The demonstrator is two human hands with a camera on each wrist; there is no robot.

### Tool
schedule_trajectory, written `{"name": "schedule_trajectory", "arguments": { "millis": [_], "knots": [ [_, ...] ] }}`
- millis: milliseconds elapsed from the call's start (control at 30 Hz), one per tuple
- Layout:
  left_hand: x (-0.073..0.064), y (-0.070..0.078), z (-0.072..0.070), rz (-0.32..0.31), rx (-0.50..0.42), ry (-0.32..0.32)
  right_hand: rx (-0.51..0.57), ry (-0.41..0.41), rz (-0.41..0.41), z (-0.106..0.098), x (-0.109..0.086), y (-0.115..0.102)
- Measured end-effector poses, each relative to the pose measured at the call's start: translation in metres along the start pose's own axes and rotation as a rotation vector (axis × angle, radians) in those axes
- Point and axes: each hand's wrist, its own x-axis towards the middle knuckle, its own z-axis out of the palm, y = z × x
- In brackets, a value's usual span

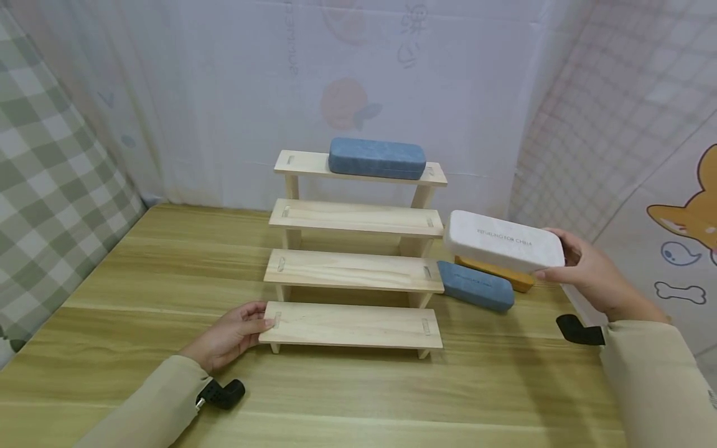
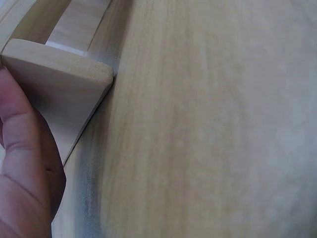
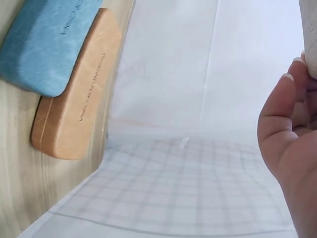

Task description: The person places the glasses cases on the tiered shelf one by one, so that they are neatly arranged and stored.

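Note:
A four-tier wooden display rack stands on the table. My left hand grips the left end of its lowest tier, thumb on the top face; the left wrist view shows the fingers against the wooden side support. Off to the right, my right hand holds a white glasses case with printed lettering by its right end, raised over the table. In the right wrist view only a sliver of that case shows beside the fingers. A blue glasses case lies lengthwise on the top tier.
To the right of the rack, a second blue glasses case lies on the wood-grain table, with an orange-brown case right against it, partly covered in the head view by the white case. Printed curtains hang behind and at the right.

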Motion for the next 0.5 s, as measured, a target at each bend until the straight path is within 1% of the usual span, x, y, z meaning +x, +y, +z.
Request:
{"name": "schedule_trajectory", "arguments": {
  "millis": [133,367,500],
  "knots": [
    [-0.001,0.001,0.0,-0.002,0.0,0.001,-0.006,-0.007,0.006,0.001,0.007,-0.007],
    [-0.002,0.002,-0.001,0.004,-0.006,-0.025,-0.049,-0.018,0.025,0.008,0.02,-0.02],
    [-0.002,0.002,-0.001,0.002,-0.006,-0.019,-0.062,-0.021,0.044,0.013,0.028,-0.026]
  ]
}}
